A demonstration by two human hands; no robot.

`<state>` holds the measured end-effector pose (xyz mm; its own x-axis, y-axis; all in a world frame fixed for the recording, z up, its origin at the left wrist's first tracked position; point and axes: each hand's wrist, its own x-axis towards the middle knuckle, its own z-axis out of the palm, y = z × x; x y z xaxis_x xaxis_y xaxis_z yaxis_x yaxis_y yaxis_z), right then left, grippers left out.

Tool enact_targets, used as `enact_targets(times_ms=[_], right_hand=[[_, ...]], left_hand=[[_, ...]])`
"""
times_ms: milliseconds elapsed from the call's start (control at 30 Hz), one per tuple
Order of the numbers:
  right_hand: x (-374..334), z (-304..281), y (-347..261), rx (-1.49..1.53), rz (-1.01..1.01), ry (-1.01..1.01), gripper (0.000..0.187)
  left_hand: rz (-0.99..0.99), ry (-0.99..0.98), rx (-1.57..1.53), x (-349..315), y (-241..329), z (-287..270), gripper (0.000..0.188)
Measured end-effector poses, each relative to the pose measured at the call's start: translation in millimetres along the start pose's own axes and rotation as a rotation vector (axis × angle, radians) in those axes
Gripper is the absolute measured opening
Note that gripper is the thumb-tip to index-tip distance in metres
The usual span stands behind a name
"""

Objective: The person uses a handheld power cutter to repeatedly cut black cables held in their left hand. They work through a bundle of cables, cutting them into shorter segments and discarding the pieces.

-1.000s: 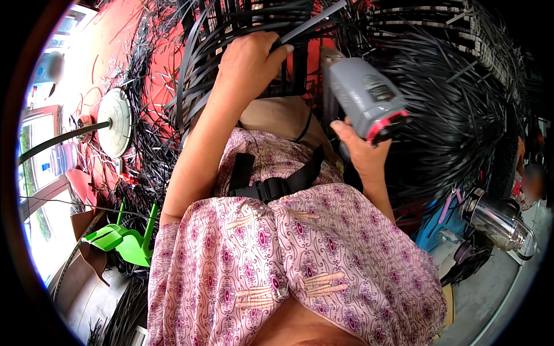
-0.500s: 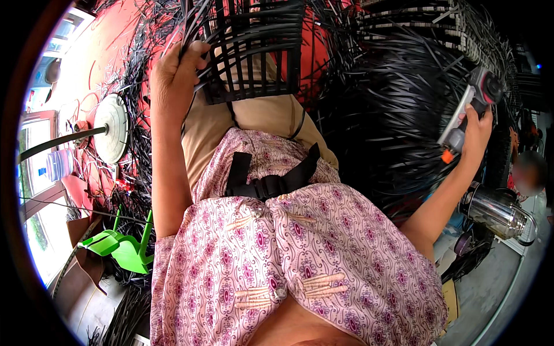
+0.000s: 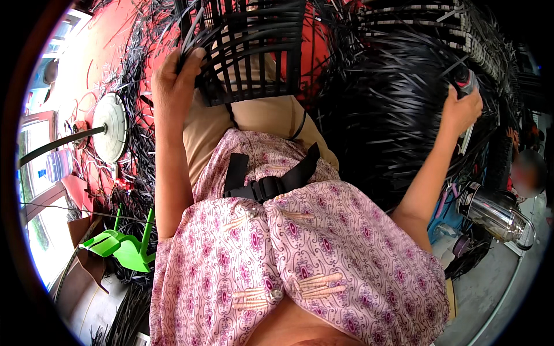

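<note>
On my lap at the top stands a half-woven black basket frame of upright and crosswise flat strips. My left hand is closed at its left side, gripping black plastic strips beside the basket's edge. Out to the right, my right hand is wrapped around a black and red power tool, shaped like a nail gun. The hand covers most of the tool. A large heap of loose black strips lies between that hand and the basket.
A metal kettle-like vessel and a plastic jar stand at the right. A pale round base with a curved pole and a green dustpan are at the left. Strips litter the red floor.
My right hand has swung inward and turned with the power tool, so the tool's silver bar and orange tip are now mostly hidden. My left hand has barely moved.
</note>
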<state>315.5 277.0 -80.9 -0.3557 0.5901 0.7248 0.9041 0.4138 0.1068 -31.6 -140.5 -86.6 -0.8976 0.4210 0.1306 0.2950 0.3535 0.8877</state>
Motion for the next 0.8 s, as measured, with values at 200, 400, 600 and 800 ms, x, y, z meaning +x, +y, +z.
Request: enact_targets(times_ms=[200, 400, 600, 800], right_hand=[[-82, -28, -174, 1.549, 0.361, -1.084, 0.033], [-144, -13, -241, 1.89, 0.592, -1.481, 0.036], [-148, -18, -244, 1.879, 0.617, -1.426, 0.031], [-134, -28, -252, 1.872, 0.64, -1.285, 0.028]], left_hand=[[0.013, -0.015, 0.008, 1, -6, 1, 0.018], [0.001, -0.045, -0.018, -6, -7, -1, 0.018], [-0.015, -0.063, -0.024, -8, -9, 0, 0.018], [0.015, -0.056, -0.044, -7, -8, 2, 0.018]])
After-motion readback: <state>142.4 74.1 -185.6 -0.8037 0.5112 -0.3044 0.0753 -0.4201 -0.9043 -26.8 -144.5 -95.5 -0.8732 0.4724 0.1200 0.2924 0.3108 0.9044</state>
